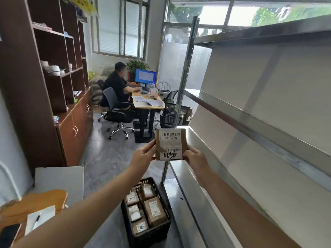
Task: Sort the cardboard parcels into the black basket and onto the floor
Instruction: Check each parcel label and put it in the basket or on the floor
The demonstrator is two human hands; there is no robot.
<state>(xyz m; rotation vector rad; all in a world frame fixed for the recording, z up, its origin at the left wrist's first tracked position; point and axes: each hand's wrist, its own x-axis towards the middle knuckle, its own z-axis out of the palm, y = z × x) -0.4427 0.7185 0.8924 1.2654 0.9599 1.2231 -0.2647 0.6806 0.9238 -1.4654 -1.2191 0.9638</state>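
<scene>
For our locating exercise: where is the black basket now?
Head view, bottom centre: the black basket stands on the floor, below the raised parcel and just left of the metal shelving, holding other parcels.

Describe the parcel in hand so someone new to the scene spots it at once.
Find the tall grey metal shelving rack on the right. At its left corner post, the left hand and right hand hold up a small square brown cardboard parcel by its side edges. Unlike the parcels lying in the black plastic basket below, it is in the air.
</scene>
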